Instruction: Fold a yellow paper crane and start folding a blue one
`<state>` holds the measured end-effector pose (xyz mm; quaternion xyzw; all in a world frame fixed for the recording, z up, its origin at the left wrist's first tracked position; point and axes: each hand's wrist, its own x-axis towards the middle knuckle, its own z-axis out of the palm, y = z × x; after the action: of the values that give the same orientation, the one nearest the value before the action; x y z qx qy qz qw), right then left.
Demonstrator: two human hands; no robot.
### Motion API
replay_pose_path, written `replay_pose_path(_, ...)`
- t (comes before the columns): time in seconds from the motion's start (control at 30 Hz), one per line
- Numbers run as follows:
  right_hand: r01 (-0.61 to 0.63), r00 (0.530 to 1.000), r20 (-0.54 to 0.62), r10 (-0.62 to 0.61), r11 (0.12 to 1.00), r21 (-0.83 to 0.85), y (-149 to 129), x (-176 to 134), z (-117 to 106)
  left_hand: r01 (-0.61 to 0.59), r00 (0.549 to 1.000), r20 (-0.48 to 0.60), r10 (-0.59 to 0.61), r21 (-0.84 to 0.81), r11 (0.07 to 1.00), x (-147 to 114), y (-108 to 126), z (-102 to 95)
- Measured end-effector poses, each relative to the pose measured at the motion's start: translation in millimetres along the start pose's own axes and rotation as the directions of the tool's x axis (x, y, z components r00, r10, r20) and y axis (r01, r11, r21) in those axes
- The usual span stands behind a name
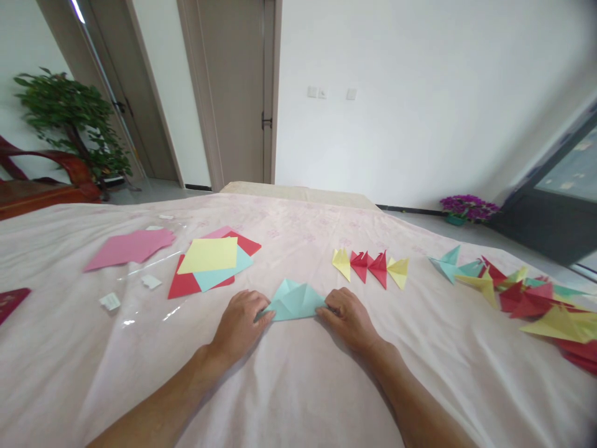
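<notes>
A light blue sheet of origami paper, partly folded and creased, lies in front of me on the cloth. Its lower edge is straight and its upper part rises in peaked folds. My left hand pinches the left corner between thumb and fingers. At the opposite corner, my right hand grips the paper the same way. Just beyond my right hand stand small folded paper cranes in a row, among them a red crane and a yellow crane.
Loose square sheets in yellow, blue and red lie to the left, near a pink paper stack and clear plastic wrapping. More folded cranes crowd the right side. A pale pink cloth covers the surface.
</notes>
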<state>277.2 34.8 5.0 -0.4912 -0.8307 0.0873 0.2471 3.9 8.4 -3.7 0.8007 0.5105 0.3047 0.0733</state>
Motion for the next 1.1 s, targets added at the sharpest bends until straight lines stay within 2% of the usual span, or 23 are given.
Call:
replay_pose_path(0.5,-0.129,0.991,-0.035,0.129,0.992,-0.002,1,9,10,0.100,0.994,-0.069,-0.089,0.168,0.981,-2,4,1.2)
replay_pose_path(0.7,-0.135,0.990,-0.043,0.134,0.991,-0.021,1,10,12,0.094,0.994,-0.085,-0.074,0.265,0.960,-3,6,0.3)
replay_pose_path(1.0,-0.145,0.989,-0.028,0.144,0.988,-0.047,3,11,9,0.110,0.993,-0.078,-0.091,0.304,0.946,-3,5,-0.1)
replay_pose_path(1.1,-0.162,0.987,-0.025,0.161,0.983,-0.081,2,12,10,0.093,0.992,-0.113,-0.061,0.309,0.946,-4,5,-1.9)
